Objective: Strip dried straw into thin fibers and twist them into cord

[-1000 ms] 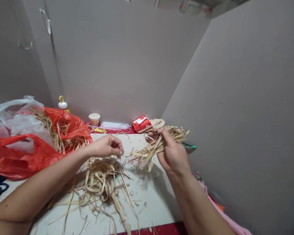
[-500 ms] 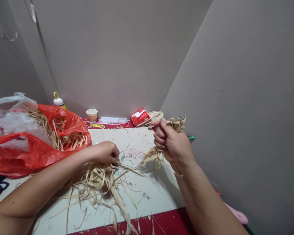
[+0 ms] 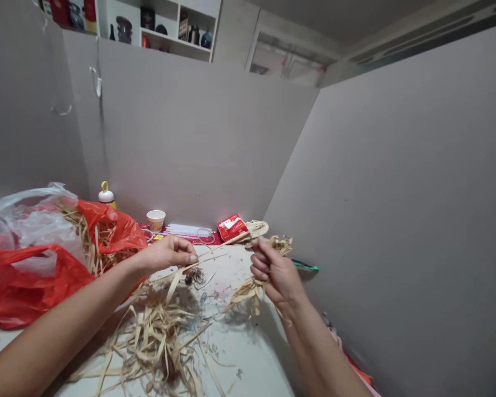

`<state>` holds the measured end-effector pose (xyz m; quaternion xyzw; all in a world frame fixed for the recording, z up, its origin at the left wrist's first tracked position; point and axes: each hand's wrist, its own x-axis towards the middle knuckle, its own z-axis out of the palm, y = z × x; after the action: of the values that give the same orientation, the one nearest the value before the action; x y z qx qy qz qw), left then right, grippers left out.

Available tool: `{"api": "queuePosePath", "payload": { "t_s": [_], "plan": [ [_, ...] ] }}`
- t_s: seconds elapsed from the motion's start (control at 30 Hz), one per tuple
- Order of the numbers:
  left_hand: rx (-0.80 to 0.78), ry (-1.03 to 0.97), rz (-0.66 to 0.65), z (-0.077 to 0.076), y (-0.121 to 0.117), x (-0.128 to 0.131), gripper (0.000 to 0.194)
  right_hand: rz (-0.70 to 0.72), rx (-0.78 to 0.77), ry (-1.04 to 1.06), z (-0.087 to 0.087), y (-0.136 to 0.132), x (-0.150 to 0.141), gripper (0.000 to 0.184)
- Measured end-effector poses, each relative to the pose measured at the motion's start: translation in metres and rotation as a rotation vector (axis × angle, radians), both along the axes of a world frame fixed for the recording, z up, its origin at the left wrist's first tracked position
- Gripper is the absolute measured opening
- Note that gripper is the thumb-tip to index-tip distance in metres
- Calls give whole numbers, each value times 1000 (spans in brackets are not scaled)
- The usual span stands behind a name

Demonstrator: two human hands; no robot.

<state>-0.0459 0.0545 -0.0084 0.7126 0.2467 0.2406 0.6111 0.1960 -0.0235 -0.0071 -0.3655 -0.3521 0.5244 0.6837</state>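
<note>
My left hand (image 3: 174, 255) is pinched on a few dry straw strips (image 3: 213, 257), raised above the white board. A dark root-like tuft (image 3: 195, 275) hangs just below its fingertips. Closed around a bunch of straw strips (image 3: 244, 293), my right hand (image 3: 278, 273) is at the board's right side. The bunch sticks out above and below that fist. One thin strip runs from the left fingers towards the right thumb and forefinger; whether they grip it, I cannot tell. Beneath my left hand lies a loose straw pile (image 3: 157, 336).
A red plastic bag (image 3: 119, 226) with straw stands at left. Along the back are a bottle (image 3: 106, 194), a paper cup (image 3: 156, 219), white sticks (image 3: 186, 229), a red tissue pack (image 3: 231, 227) and a coiled pale cord (image 3: 258, 226). Grey partitions (image 3: 182, 138) enclose the table.
My left hand has come up from the straw pile with strips in its fingers. My right hand keeps its bunch. The view has tilted up, showing shelves above the partition.
</note>
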Motion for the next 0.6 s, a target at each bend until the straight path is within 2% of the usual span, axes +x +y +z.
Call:
{"api": "queuePosePath", "payload": {
  "t_s": [0.13, 0.23, 0.43, 0.6],
  "plan": [
    [-89, -28, -12, -9, -9, 13, 24, 91, 8, -24, -11, -1, -24, 38],
    [-119, -16, -20, -13, -12, 18, 24, 42, 19, -50, -12, 0, -30, 36],
    [-91, 68, -71, -20, -4, 15, 20, -209, 125, 30, 0, 4, -3, 35],
    [44, 137, -43, -27, 3, 12, 18, -333, 193, 67, 13, -2, 21, 35]
  ]
}}
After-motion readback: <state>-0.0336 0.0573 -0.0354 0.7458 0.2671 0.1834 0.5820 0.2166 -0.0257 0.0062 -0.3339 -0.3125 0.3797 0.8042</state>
